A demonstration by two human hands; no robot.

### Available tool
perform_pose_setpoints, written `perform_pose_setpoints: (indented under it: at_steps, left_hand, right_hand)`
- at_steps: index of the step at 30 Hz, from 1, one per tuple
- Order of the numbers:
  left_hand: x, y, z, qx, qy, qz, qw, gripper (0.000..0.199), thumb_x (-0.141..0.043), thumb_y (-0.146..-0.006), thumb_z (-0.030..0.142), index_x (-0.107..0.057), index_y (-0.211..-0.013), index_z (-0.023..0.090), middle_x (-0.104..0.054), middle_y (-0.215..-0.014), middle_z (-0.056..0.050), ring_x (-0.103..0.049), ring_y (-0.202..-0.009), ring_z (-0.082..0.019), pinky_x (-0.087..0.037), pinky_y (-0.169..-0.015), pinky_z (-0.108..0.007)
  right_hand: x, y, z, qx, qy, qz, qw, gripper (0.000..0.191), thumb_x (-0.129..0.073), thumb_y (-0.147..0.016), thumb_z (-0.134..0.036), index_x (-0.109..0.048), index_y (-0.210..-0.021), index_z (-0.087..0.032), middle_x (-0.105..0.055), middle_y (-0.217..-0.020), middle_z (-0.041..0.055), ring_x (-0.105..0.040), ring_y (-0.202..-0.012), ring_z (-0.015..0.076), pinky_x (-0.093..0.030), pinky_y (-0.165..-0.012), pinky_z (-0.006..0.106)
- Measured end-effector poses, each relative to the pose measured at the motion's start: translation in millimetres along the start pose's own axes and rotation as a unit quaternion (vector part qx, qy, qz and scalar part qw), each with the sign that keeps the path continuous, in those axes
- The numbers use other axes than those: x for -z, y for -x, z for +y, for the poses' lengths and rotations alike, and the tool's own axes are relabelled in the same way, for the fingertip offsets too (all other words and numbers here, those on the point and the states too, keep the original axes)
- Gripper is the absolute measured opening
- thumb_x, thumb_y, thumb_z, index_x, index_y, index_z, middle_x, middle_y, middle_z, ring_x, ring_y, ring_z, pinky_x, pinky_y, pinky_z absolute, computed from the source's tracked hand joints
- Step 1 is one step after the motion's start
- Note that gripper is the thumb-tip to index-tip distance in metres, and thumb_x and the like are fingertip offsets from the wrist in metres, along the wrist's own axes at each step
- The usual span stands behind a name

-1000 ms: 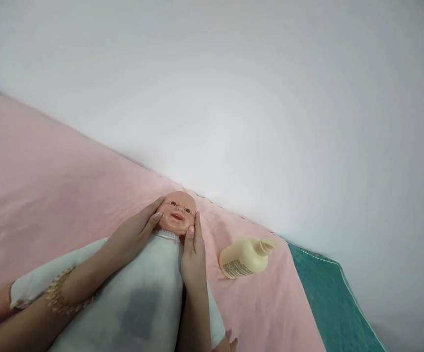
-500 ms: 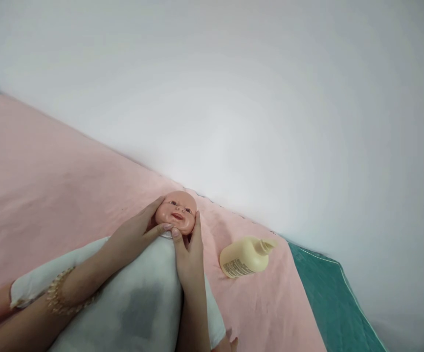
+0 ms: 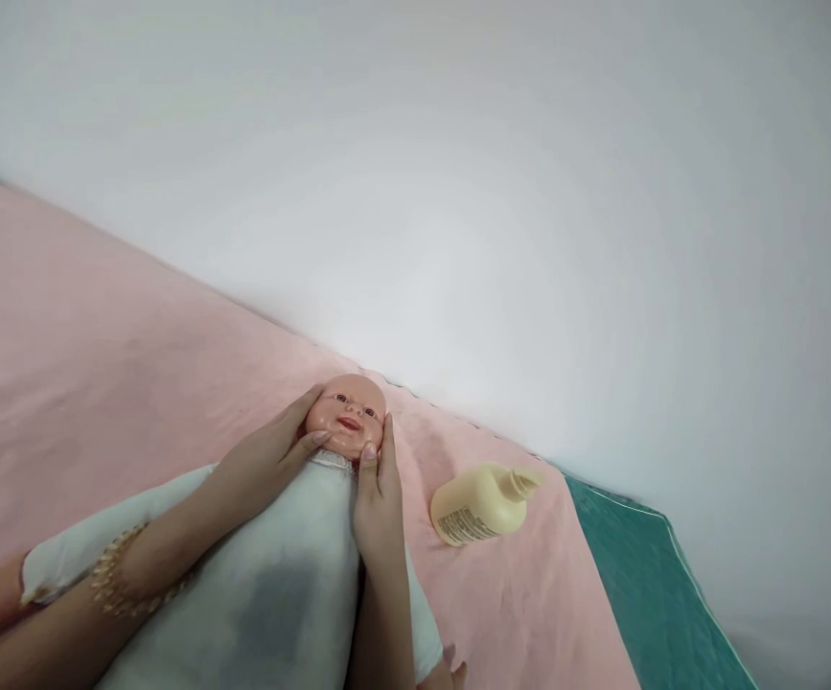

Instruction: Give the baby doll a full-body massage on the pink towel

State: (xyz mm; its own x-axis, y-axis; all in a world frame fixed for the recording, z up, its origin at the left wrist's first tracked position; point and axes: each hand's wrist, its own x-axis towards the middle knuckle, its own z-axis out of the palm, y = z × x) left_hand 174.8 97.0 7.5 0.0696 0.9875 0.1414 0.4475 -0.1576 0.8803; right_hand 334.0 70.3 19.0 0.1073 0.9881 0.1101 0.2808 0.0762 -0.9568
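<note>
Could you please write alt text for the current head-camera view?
A person's left hand and right hand hold a face-up, pale-clothed doll by its head on a pink cloth. A yellow pump bottle rests to the right, apart from both hands, with green material farther right.

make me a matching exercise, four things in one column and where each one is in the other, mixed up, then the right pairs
Things
1. doll's head
2. pump bottle
3. bracelet
4. green cover

Places
A. around the left arm
B. beyond the picture-right edge of the pink sheet
C. between the left hand and the right hand
D. on the pink sheet, touched by neither hand

Right pairs: 1-C, 2-D, 3-A, 4-B
</note>
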Motion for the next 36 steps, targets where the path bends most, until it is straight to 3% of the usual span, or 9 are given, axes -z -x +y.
perform_pose_setpoints:
  at_steps: [5,10,21,30,36]
  left_hand:
    - [-3.4,-0.9,-5.4,-0.002,0.021,0.011,1.000,0.068,-0.028,-0.098,0.056,-0.031,-0.154,0.017,-0.039,-0.155,-0.007,-0.040,-0.140,-0.027,-0.036,-0.114,-0.040]
    - [0.8,0.6,2.7,0.016,0.026,0.012,0.999,0.068,-0.027,-0.098,0.058,-0.034,-0.153,0.019,-0.041,-0.154,-0.006,-0.042,-0.139,-0.028,-0.037,-0.113,-0.041]
    - [6.2,0.7,14.5,0.017,0.053,-0.024,0.998,0.082,-0.064,-0.079,0.055,-0.037,-0.150,0.025,-0.055,-0.143,-0.008,-0.056,-0.127,-0.032,-0.052,-0.097,-0.038]
    - [3.5,-0.9,6.9,0.032,0.018,-0.003,0.999,0.076,-0.053,-0.087,0.058,-0.034,-0.152,0.023,-0.048,-0.149,-0.008,-0.048,-0.134,-0.032,-0.047,-0.103,-0.040]
    - [-4.2,-3.2,-10.5,-0.003,-0.016,0.016,1.000,0.069,-0.037,-0.095,0.055,-0.030,-0.155,0.021,-0.042,-0.154,-0.006,-0.045,-0.137,-0.030,-0.044,-0.107,-0.041]
  right_hand:
    - [-0.1,-2.4,5.4,-0.002,-0.034,0.013,0.999,0.070,-0.034,-0.097,-0.061,-0.031,-0.153,-0.019,-0.031,-0.159,0.0055,-0.028,-0.148,0.0198,-0.023,-0.122,0.040]
    - [-0.1,-2.6,-0.3,-0.017,-0.032,0.015,0.999,0.070,-0.037,-0.096,-0.061,-0.033,-0.152,-0.019,-0.029,-0.159,0.0039,-0.026,-0.148,0.0196,-0.022,-0.122,0.039]
    - [-2.3,0.1,-4.1,-0.044,-0.069,-0.013,0.997,0.088,-0.067,-0.085,-0.049,-0.021,-0.156,-0.024,-0.034,-0.158,0.0048,-0.036,-0.144,0.0246,-0.037,-0.116,0.040]
    - [-2.2,-0.2,-0.5,-0.005,-0.029,0.001,1.000,0.074,-0.055,-0.093,-0.049,-0.025,-0.155,-0.024,-0.033,-0.158,0.0053,-0.032,-0.146,0.0243,-0.030,-0.119,0.044]
    - [0.4,-0.6,-1.4,-0.004,-0.008,0.000,1.000,0.068,-0.044,-0.097,-0.053,-0.026,-0.155,-0.022,-0.027,-0.160,0.0041,-0.027,-0.148,0.0213,-0.023,-0.122,0.041]
